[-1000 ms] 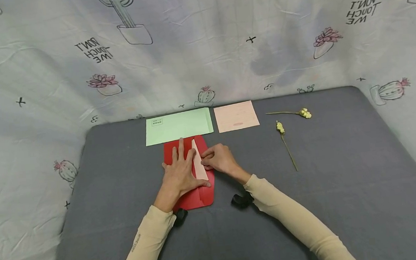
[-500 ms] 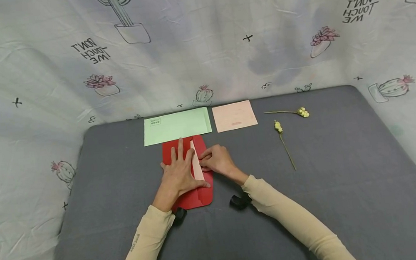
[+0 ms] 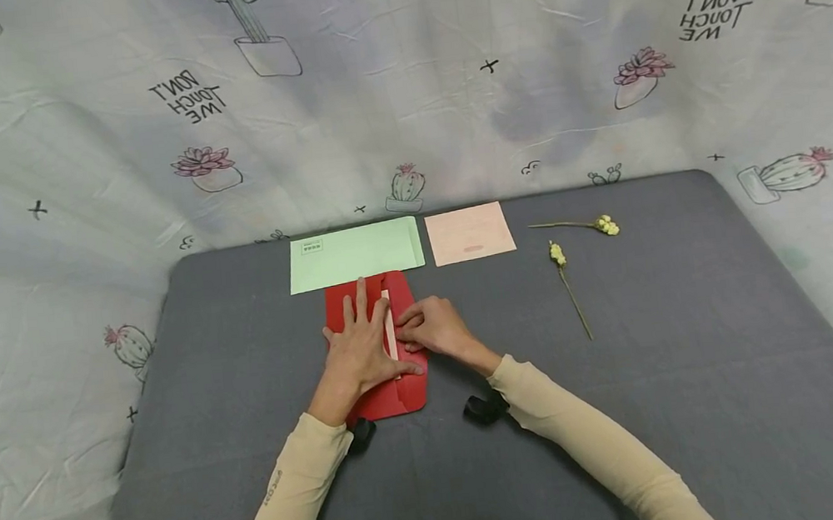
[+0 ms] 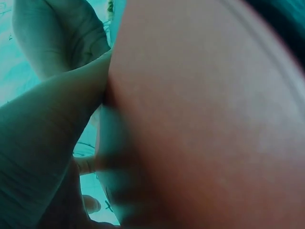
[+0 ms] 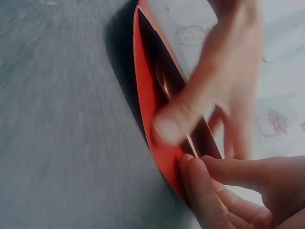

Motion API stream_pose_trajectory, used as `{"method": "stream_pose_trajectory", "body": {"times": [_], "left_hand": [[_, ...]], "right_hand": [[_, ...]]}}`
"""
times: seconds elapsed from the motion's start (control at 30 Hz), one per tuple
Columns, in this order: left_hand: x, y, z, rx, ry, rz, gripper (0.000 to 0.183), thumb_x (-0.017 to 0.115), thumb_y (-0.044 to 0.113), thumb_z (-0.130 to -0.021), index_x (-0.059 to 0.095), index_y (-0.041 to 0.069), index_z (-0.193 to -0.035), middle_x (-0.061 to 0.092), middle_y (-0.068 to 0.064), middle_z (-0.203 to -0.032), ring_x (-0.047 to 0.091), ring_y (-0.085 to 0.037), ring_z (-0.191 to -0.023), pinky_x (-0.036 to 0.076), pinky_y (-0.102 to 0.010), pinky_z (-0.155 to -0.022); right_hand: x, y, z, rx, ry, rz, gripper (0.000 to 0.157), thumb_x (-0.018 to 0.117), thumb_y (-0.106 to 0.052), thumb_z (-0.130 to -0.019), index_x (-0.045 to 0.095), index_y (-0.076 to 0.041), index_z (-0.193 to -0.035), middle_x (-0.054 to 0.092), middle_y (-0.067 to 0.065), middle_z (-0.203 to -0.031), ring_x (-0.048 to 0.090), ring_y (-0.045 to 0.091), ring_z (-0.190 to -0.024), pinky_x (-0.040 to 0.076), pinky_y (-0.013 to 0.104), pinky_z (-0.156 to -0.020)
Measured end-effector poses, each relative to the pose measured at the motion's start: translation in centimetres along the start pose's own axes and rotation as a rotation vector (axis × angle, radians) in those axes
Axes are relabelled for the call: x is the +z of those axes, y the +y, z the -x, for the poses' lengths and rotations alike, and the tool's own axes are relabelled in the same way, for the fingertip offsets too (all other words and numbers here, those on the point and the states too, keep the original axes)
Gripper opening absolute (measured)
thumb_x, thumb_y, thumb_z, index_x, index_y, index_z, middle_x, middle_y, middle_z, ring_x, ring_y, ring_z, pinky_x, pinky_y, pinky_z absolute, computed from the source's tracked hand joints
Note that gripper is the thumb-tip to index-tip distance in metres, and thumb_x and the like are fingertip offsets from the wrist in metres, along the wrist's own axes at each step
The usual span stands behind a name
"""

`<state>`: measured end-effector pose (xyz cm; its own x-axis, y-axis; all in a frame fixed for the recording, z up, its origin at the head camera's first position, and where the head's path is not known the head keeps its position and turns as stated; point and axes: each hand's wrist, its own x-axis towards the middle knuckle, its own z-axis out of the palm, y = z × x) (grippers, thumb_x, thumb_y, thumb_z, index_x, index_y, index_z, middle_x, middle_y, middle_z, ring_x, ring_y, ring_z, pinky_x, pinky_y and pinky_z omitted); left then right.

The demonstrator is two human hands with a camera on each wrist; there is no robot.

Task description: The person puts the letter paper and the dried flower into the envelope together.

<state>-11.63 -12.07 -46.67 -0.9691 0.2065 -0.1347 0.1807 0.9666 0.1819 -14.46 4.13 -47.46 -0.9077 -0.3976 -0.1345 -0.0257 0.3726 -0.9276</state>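
A red envelope (image 3: pixel 412 396) lies on the grey table with its flap side toward the right. My left hand (image 3: pixel 354 356) rests over it, fingers spread, the thumb reaching across to the flap. A narrow strip of pale pink card (image 3: pixel 392 342) shows at the envelope's mouth; the rest is hidden inside. My right hand (image 3: pixel 436 327) pinches the card's outer edge between thumb and fingers. In the right wrist view, the envelope's mouth (image 5: pixel 147 90) gapes, and the left thumb (image 5: pixel 171 126) presses on the flap. The left wrist view is mostly filled by blurred hand.
Behind the red envelope lies a light green envelope (image 3: pixel 356 253), close to its top edge. A pale pink envelope (image 3: pixel 470 234) is to its right. Two dried yellow flower stems (image 3: pixel 575 303) (image 3: pixel 571 224) lie further right. A patterned cloth (image 3: pixel 448 123) hangs behind the table.
The pale pink card has slid left, deeper into the red envelope, so a narrower strip shows. My right hand has shifted slightly left with it; my left hand has stayed in place.
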Motion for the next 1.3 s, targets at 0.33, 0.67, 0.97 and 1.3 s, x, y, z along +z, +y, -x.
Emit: {"method": "stream_pose_trajectory", "body": {"times": [0.33,0.67,0.97,1.3], "left_hand": [[0.3,0.1,-0.1,-0.005,0.009,-0.021,0.125,0.080,0.073,-0.056,0.028,0.013,-0.153,-0.005,-0.016,-0.163,0.013,-0.045,-0.146,0.030,-0.080,-0.093],[-0.2,-0.1,0.0,0.007,0.004,-0.011,0.123,0.080,0.072,-0.056,0.029,0.014,-0.152,-0.003,-0.017,-0.163,0.015,-0.045,-0.146,0.030,-0.080,-0.092],[-0.5,-0.2,-0.2,0.007,-0.009,0.009,0.123,0.081,0.071,-0.056,0.029,0.013,-0.152,-0.004,-0.016,-0.163,0.013,-0.046,-0.146,0.028,-0.081,-0.093],[-0.8,-0.2,-0.4,0.000,-0.035,0.005,0.122,0.080,0.071,-0.058,0.029,0.013,-0.152,-0.006,-0.016,-0.163,0.011,-0.047,-0.146,0.027,-0.082,-0.093]], "right_hand": [[-7.1,2.6,1.7,0.021,0.110,-0.079,0.024,0.070,-0.002,-0.089,0.069,0.009,-0.110,0.073,0.022,-0.094,0.072,0.023,-0.073,0.059,0.031,-0.067],[-14.7,4.4,3.5,0.133,0.201,-0.077,0.034,0.066,-0.010,-0.094,0.063,0.011,-0.121,0.067,0.030,-0.110,0.072,0.026,-0.085,0.059,0.034,-0.074],[-19.0,6.1,5.3,0.174,0.248,-0.065,0.037,0.064,-0.012,-0.096,0.060,0.016,-0.120,0.064,0.033,-0.112,0.069,0.007,-0.074,0.059,0.027,-0.071],[-20.4,6.7,6.3,0.280,0.284,0.261,0.036,0.070,-0.024,-0.092,0.071,0.011,-0.102,0.072,0.014,-0.080,0.066,0.009,-0.061,0.057,0.029,-0.060]]}}
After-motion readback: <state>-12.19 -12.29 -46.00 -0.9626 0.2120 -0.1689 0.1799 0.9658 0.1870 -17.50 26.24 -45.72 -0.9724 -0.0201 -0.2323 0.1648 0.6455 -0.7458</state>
